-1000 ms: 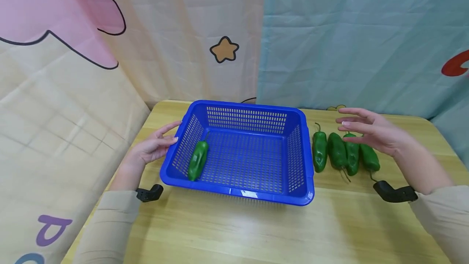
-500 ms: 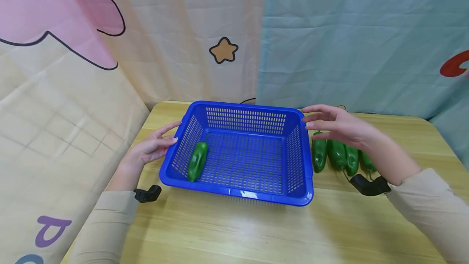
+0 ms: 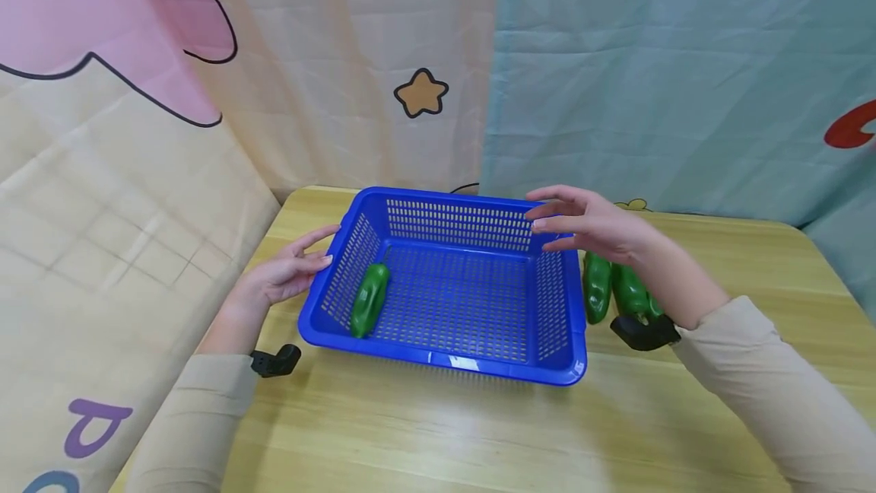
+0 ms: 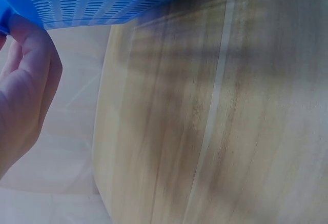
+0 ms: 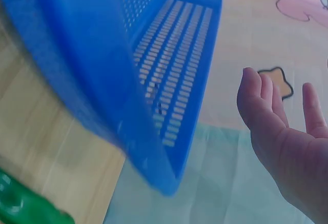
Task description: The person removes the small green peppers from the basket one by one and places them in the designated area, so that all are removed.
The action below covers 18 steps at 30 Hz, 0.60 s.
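A blue plastic basket (image 3: 452,356) with slotted walls stands mid-table in the head view. Inside it, along the left wall, lies one green pepper (image 3: 369,301). My left hand (image 3: 284,274) grips the basket's left rim; in the left wrist view its fingers meet the blue edge at upper left. Over the basket's back right corner hovers my right hand (image 3: 594,225), fingers spread and holding nothing. More green peppers, among them a near one (image 3: 598,289) and its neighbour (image 3: 628,291), lie right of the basket, partly hidden by the right hand and forearm.
The wooden table (image 3: 411,440) runs under everything. Printed curtains (image 3: 657,82) hang close behind its back edge and along the left side. A black wrist camera (image 3: 643,332) juts from the right sleeve, another camera (image 3: 276,361) from the left.
My right hand has swept left from above the loose peppers to over the basket's back right corner. The left hand, the basket and the pepper in it have stayed put.
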### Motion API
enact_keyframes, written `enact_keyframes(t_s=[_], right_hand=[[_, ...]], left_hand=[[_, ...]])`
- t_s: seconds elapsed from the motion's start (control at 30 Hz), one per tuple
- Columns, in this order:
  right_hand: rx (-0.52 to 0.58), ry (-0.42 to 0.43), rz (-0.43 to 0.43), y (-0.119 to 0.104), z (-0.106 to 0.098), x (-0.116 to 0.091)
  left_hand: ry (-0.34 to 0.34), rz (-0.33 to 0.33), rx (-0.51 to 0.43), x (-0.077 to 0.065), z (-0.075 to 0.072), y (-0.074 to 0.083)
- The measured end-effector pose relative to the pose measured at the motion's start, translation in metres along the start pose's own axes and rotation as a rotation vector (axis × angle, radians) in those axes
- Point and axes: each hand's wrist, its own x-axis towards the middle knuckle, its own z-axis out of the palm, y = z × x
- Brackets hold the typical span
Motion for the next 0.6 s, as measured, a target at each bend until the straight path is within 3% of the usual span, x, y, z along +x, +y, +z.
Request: enact_keyframes(t_s=[0.6], right_hand=[[-0.003,-0.131,0.020,0.005,0.059,0.055]], left_hand=[[0.022,0.001,0.000,-0.001,0.001,0.000]])
